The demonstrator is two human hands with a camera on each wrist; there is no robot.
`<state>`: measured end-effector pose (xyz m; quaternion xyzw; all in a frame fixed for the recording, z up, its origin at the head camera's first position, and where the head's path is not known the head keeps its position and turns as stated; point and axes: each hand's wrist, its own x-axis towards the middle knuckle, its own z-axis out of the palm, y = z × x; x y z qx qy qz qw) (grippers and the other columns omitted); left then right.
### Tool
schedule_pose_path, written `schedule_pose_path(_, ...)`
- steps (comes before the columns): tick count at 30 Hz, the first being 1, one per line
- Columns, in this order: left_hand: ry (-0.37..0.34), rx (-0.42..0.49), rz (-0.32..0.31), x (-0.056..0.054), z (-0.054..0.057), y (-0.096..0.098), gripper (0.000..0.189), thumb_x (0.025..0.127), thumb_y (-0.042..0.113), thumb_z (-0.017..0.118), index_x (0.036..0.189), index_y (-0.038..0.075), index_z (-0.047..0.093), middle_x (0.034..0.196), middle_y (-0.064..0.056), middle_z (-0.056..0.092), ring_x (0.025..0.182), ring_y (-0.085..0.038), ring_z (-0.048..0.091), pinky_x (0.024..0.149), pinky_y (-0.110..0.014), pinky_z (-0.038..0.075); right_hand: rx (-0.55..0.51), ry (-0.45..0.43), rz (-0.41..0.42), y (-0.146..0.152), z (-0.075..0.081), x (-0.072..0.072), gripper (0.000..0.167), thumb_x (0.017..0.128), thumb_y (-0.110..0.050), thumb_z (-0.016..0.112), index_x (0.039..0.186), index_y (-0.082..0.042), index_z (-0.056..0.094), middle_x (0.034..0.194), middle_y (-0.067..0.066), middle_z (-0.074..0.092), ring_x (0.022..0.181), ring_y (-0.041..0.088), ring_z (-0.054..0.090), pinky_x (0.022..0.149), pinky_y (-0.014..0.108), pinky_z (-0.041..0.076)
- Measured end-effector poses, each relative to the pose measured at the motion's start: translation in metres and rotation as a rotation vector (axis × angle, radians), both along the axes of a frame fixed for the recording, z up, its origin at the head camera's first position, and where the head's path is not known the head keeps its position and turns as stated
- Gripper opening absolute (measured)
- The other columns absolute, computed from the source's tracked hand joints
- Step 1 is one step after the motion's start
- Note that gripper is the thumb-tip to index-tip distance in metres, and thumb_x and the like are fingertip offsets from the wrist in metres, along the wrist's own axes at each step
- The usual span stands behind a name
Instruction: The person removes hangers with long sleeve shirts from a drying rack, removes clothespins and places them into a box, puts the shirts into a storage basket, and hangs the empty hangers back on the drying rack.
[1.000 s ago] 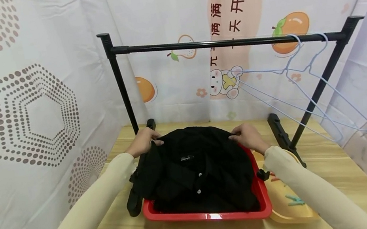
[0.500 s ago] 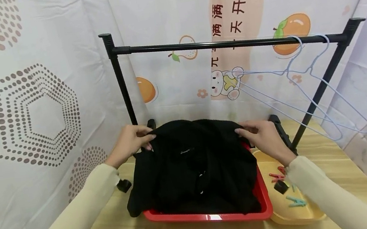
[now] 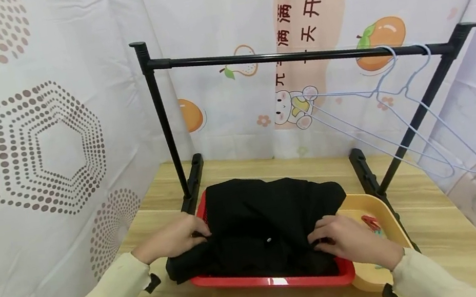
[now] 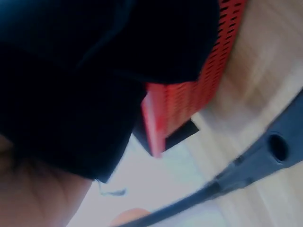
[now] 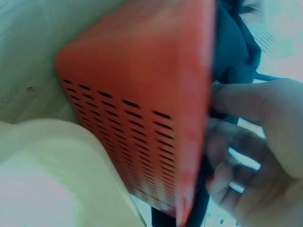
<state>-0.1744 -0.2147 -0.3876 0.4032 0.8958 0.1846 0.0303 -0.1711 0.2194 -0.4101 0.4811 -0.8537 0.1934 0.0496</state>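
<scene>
A black button-up shirt [image 3: 249,219] lies bunched over a red perforated basket [image 3: 273,281], one pale button showing. My left hand [image 3: 179,236] grips the shirt at the basket's left side; in the left wrist view the dark cloth [image 4: 104,71] hides its fingers. On the right side my right hand [image 3: 350,237] holds the cloth with bent fingers, just inside the rim. The right wrist view has the thumb and curled fingers of the right hand [image 5: 255,142] beside the basket wall [image 5: 128,109]. The shirt's collar and label are out of sight.
A black rack bar [image 3: 252,58] spans behind the basket, with two blue wire hangers [image 3: 378,90] at its right end. Close to the basket's right is a yellow tray [image 3: 387,203] with red and green clothespins [image 3: 371,222]. Patterned curtains [image 3: 208,18] surround the wooden table [image 3: 153,203].
Both hands rose with the shirt's upper edge, spread apart, then came down toward me. The collar and label have turned out of view, and the left side of the shirt overhangs the basket.
</scene>
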Motion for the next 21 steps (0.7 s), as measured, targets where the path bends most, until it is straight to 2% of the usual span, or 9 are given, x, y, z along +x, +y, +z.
schedule_pose_path(3,-0.041,-0.088,-0.114,0.000,-0.003,0.012,0.022,0.091,-0.010,0.068,0.086,0.009,0.078,0.086,0.007,0.066,0.074,-0.005,0.054,0.068,-0.020,0.048,0.118,0.009,-0.010,-0.006,-0.007,0.000,0.018,0.086,-0.006,0.082,0.101,-0.017,0.081,0.095,-0.008,0.071,0.079,0.006,0.047,0.067,0.022,0.044)
schedule_pose_path(5,-0.060,-0.167,-0.156,0.000,-0.007,0.020,0.025,0.091,-0.011,0.066,0.081,0.010,0.075,0.080,0.008,0.058,0.071,-0.003,0.042,0.065,-0.019,0.041,0.166,0.001,-0.009,-0.010,-0.012,0.000,0.018,0.087,-0.006,0.081,0.102,-0.016,0.082,0.095,-0.008,0.073,0.077,0.006,0.042,0.066,0.022,0.039)
schedule_pose_path(8,-0.067,-0.276,-0.169,0.000,-0.013,0.031,0.023,0.092,-0.008,0.068,0.082,0.010,0.078,0.079,0.008,0.056,0.071,-0.001,0.045,0.066,-0.015,0.043,0.196,0.012,0.004,-0.013,-0.020,-0.003,0.019,0.087,-0.004,0.079,0.101,-0.015,0.082,0.095,-0.006,0.074,0.075,0.007,0.040,0.065,0.022,0.035)
schedule_pose_path(11,-0.068,-0.350,-0.157,-0.002,-0.016,0.040,0.024,0.093,-0.005,0.068,0.079,0.012,0.077,0.077,0.008,0.054,0.071,0.000,0.045,0.067,-0.015,0.044,0.206,0.038,0.009,-0.015,-0.023,-0.005,0.022,0.085,0.000,0.077,0.099,-0.015,0.083,0.093,-0.006,0.075,0.073,0.008,0.040,0.064,0.022,0.035)
schedule_pose_path(13,-0.100,-0.384,-0.151,-0.005,-0.016,0.045,0.026,0.094,-0.006,0.066,0.077,0.012,0.075,0.075,0.008,0.049,0.067,-0.004,0.036,0.063,-0.017,0.039,0.222,0.043,0.010,-0.015,-0.023,-0.007,0.023,0.084,0.001,0.076,0.099,-0.015,0.083,0.092,-0.006,0.075,0.073,0.008,0.040,0.064,0.022,0.035)
schedule_pose_path(16,-0.156,-0.435,-0.147,-0.008,-0.019,0.051,0.025,0.095,-0.008,0.064,0.091,0.011,0.080,0.080,0.010,0.048,0.069,-0.006,0.036,0.064,-0.017,0.039,0.259,0.029,0.021,-0.017,-0.022,-0.008,0.024,0.083,0.002,0.075,0.099,-0.015,0.083,0.091,-0.007,0.075,0.074,0.008,0.041,0.065,0.023,0.037)
schedule_pose_path(19,-0.218,-0.480,-0.150,-0.011,-0.021,0.055,0.032,0.095,-0.008,0.063,0.115,0.011,0.079,0.097,0.010,0.057,0.082,-0.005,0.047,0.075,-0.017,0.046,0.287,0.011,0.034,-0.018,-0.019,-0.008,0.024,0.084,0.002,0.074,0.099,-0.015,0.082,0.090,-0.007,0.073,0.075,0.008,0.040,0.066,0.023,0.037)
schedule_pose_path(21,-0.244,-0.493,-0.150,-0.013,-0.022,0.056,0.037,0.096,-0.007,0.063,0.126,0.011,0.074,0.115,0.007,0.061,0.100,-0.005,0.053,0.088,-0.019,0.048,0.289,0.009,0.043,-0.019,-0.018,-0.009,0.025,0.084,0.004,0.073,0.098,-0.014,0.081,0.088,-0.008,0.071,0.074,0.008,0.040,0.066,0.022,0.037)
